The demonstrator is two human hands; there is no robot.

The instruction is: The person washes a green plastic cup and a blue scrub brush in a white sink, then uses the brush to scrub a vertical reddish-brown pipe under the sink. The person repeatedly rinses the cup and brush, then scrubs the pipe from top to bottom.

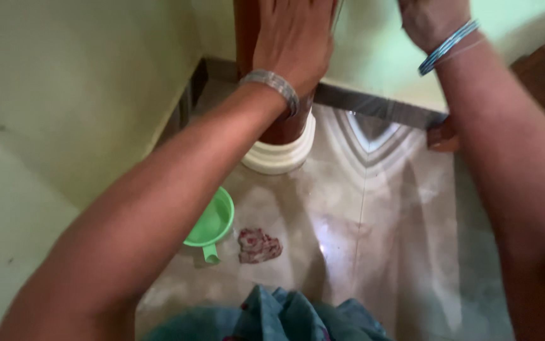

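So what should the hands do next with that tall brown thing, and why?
Probably bring the right hand onto the brown column too. Only the left hand lies flat on it; the right hand is up beside it, apart. The column stands on a white ribbed base, with a green scoop and a rag on the floor close by.

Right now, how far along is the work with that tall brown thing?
Done: a green scoop and a crumpled reddish rag already lie on the shiny floor.
In hand: the left hand lies flat on the tall brown column, which stands on a white ribbed base. The right hand is raised beside it, partly out of view.
Left: I cannot tell; the column's top is out of view.
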